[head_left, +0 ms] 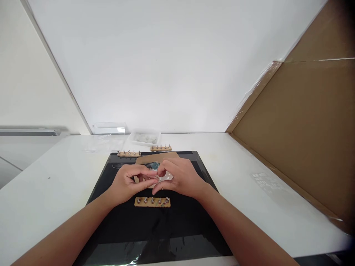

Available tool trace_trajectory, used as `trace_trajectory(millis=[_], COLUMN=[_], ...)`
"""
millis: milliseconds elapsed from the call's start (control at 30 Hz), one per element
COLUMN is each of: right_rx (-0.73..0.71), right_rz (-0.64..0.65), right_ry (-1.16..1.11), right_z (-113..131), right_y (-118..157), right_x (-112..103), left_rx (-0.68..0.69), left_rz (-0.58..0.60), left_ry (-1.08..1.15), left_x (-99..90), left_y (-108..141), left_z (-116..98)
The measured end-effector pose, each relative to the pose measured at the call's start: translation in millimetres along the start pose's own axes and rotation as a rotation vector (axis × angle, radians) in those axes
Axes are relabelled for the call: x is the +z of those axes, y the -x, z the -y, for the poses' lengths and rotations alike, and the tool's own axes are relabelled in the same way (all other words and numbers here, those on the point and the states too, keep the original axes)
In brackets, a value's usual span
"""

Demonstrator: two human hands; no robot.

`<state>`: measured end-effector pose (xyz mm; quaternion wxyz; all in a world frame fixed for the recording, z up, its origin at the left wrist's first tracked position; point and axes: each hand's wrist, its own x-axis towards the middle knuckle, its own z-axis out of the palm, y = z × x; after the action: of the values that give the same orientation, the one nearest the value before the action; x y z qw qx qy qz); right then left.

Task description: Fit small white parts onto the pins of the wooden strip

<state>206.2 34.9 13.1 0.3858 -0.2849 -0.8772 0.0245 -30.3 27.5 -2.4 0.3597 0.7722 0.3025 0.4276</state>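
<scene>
off at the left edge there's a grey rail [29, 132], then the white tabletop [55, 184] opening out below it; moving right, clear plastic pieces [109, 128] sit at the back, upper left of centre, and below them a rear left strip [129, 154] carries a row of metal posts at the black mat's [155, 229] far edge. now the left hand [124, 181], left of centre, thumb and fingers drawn close together, though whether they're pinching anything i can't tell. behind it stands a white tray [145, 130] with pale contents. bottom centre, just below the fingertips, here's the front strip [152, 202], lying across the mat with five metal posts along it, neither hand on it. a rear right strip [161, 148] sits further back. mid-frame, a tan sheet [172, 155] lies beneath the hands, and something clear with white specks [167, 176] shows between them. in comes the right hand [184, 177], right of centre, forefinger curled to meet the left fingertips, thumb lower and apart; its grip i can't make out. far right, a brown cardboard panel [299, 122] leans in.
</scene>
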Motion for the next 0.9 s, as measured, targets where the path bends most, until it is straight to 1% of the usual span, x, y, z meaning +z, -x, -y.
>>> trace_trajectory(millis=[133,267,433,600,667,800,900], right_rx=[-0.038,-0.074,-0.081,-0.078,-0.078,-0.074,-0.071], right_rz=[-0.006,-0.016,-0.032,-0.023,-0.002,0.029,0.023], right_ry=[-0.032,-0.074,-0.129,-0.166,-0.171,-0.174,-0.173], right_z=[-0.5,1.0,4.2,3.8,2.8,2.2,2.7], right_y=[-0.2,-0.7,-2.3,-1.7,-0.8,-0.2,-0.7], right_x=[0.1,-0.6,-1.1,1.0,2.0,2.8,3.1], left_rx=[-0.151,-0.224,-0.234,-0.257,-0.258,-0.258,-0.253], left_rz=[-0.028,-0.024,-0.024,-0.018,-0.021,0.012,0.016], left_ry=[0.08,0.114,0.15,0.17,0.221,0.361,0.362], left_x=[-0.3,-0.2,-0.9,-2.8,-2.8,-1.0,-0.6], left_y=[2.1,2.4,-0.6,-2.1,-2.5,-4.1,-4.6], left_z=[-1.4,-2.5,-2.4,-2.3,-2.4,-2.5,-1.4])
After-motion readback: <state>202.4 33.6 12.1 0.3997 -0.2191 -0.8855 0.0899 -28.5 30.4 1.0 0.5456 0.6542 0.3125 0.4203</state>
